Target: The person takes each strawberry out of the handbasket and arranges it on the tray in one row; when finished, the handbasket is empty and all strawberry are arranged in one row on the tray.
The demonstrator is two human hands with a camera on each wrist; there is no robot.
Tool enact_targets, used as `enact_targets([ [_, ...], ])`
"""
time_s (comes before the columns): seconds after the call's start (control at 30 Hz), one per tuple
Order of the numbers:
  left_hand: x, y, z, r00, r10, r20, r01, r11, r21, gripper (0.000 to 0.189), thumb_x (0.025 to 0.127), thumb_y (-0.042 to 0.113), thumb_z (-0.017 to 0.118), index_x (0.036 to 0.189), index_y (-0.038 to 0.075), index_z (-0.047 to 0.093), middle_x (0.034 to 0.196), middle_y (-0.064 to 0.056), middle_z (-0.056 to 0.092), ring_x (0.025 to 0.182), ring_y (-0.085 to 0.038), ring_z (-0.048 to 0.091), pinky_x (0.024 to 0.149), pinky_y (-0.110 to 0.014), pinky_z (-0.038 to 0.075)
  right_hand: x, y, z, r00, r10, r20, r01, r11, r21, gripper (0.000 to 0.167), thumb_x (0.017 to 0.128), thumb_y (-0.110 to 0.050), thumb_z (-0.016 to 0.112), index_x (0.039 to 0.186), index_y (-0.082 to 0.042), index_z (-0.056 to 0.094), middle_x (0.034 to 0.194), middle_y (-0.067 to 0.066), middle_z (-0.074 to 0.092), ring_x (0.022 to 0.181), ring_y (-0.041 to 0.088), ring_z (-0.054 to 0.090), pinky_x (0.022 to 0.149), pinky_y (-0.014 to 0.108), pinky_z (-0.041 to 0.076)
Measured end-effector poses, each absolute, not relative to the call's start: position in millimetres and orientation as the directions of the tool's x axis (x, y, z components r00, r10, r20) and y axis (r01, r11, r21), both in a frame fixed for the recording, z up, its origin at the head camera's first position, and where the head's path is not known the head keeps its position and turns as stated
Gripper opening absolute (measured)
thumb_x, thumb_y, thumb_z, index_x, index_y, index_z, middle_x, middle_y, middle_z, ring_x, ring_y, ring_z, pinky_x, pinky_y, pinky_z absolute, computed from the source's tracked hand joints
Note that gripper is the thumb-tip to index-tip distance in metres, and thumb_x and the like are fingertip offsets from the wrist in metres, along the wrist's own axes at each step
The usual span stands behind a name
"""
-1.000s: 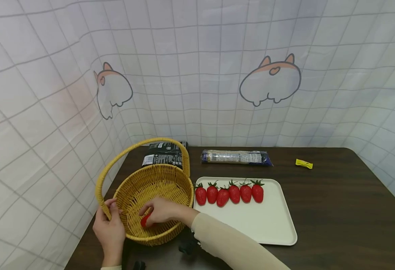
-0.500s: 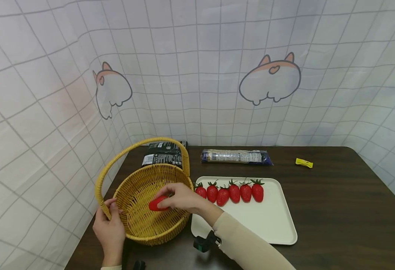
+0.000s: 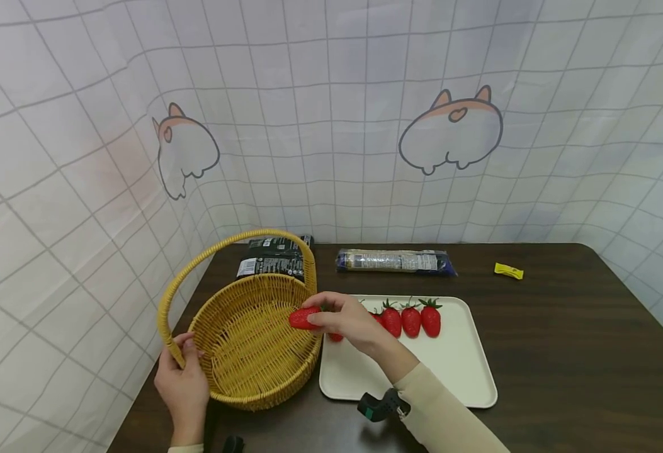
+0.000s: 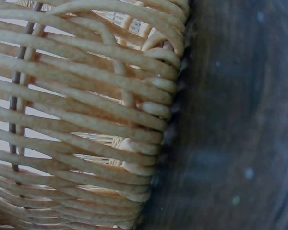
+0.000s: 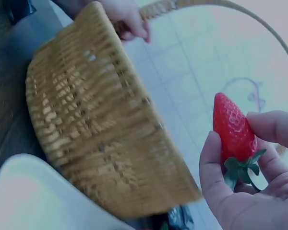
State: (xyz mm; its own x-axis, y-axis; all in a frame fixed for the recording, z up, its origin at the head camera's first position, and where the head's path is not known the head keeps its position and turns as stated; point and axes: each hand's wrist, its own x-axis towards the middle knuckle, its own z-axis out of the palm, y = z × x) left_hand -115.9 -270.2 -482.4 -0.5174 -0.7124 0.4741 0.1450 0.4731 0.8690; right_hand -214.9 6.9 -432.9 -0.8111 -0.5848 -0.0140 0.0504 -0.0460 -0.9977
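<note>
A red strawberry [image 3: 304,318] with green leaves is pinched between the thumb and fingers of my right hand [image 3: 349,319]. That hand is over the right rim of a yellow wicker basket [image 3: 252,352], near the white tray [image 3: 410,377]. In the right wrist view the strawberry [image 5: 232,125] points tip up, leaves toward the palm. My left hand [image 3: 184,377] grips the basket at its left side, where the arched handle [image 3: 164,314] meets the rim. Several more strawberries [image 3: 410,321] lie in a row along the tray's back; my right hand hides some. Wicker fills much of the left wrist view.
Behind the basket lies a black packet [image 3: 274,258]. A long clear-and-blue package [image 3: 396,261] is at the table's back, with a small yellow wrapped piece [image 3: 509,271] to its right. A patterned curtain [image 3: 354,126] hangs behind the dark table [image 3: 563,352].
My right hand has lifted the strawberry out of the basket's inside and moved right and away, up to the rim beside the tray. The left hand keeps its hold on the basket.
</note>
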Motion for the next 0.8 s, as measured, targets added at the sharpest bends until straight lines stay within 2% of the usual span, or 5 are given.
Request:
enact_targets([
  [0.07, -116, -270, -482, -0.518, -0.713, 0.473, 0.147, 0.471, 0.870, 0.021, 0.100, 0.018, 0.056, 0.107, 0.001, 0.068, 0.086, -0.011, 0.061, 0.067, 0.000, 0.056, 0.061, -0.016, 0.041, -217, 16, -435, -0.821, -0.570, -0.024, 0.094, -0.093, -0.991, 0.030, 0.091, -0.011, 0.068, 0.120, -0.005, 0.065, 0.123, 0.013, 0.061, 0.097, 0.022, 0.067, 0.084, 0.036, 0.054],
  [0.17, -115, -270, -482, -0.514, -0.718, 0.469, 0.140, 0.470, 0.872, 0.022, 0.100, 0.018, 0.055, 0.107, 0.001, 0.068, 0.086, -0.011, 0.062, 0.067, 0.001, 0.056, 0.061, -0.016, 0.041, -221, 30, -439, -0.843, -0.536, -0.042, 0.129, -0.127, -0.983, 0.029, 0.092, -0.008, 0.064, 0.120, -0.003, 0.062, 0.128, 0.016, 0.058, 0.106, 0.026, 0.064, 0.091, 0.039, 0.053],
  [0.5, -116, -271, -483, -0.511, -0.715, 0.477, 0.137, 0.480, 0.866, 0.021, 0.101, 0.017, 0.055, 0.107, 0.001, 0.068, 0.085, -0.014, 0.062, 0.066, 0.000, 0.056, 0.060, -0.015, 0.041, -233, 73, -454, -0.891, -0.449, -0.067, 0.199, -0.254, -0.946, 0.029, 0.091, -0.001, 0.062, 0.121, -0.001, 0.060, 0.118, 0.011, 0.058, 0.105, 0.024, 0.060, 0.089, 0.033, 0.053],
  [0.7, -116, -270, -483, -0.511, -0.714, 0.479, 0.125, 0.490, 0.863, 0.021, 0.101, 0.017, 0.055, 0.107, 0.001, 0.068, 0.084, -0.014, 0.062, 0.066, 0.000, 0.056, 0.060, -0.015, 0.040, -240, 94, -457, -0.911, -0.411, -0.046, 0.169, -0.267, -0.949, 0.045, 0.092, -0.002, 0.063, 0.135, 0.005, 0.051, 0.124, 0.011, 0.055, 0.107, 0.024, 0.059, 0.092, 0.035, 0.052],
  [0.8, -117, -270, -483, -0.512, -0.712, 0.480, 0.128, 0.490, 0.862, 0.021, 0.101, 0.017, 0.055, 0.107, 0.001, 0.068, 0.084, -0.015, 0.062, 0.066, 0.000, 0.056, 0.059, -0.015, 0.040, -245, 105, -457, -0.927, -0.372, -0.042, 0.155, -0.279, -0.948, 0.040, 0.093, -0.003, 0.063, 0.132, 0.001, 0.055, 0.125, 0.011, 0.055, 0.108, 0.023, 0.060, 0.093, 0.036, 0.051],
])
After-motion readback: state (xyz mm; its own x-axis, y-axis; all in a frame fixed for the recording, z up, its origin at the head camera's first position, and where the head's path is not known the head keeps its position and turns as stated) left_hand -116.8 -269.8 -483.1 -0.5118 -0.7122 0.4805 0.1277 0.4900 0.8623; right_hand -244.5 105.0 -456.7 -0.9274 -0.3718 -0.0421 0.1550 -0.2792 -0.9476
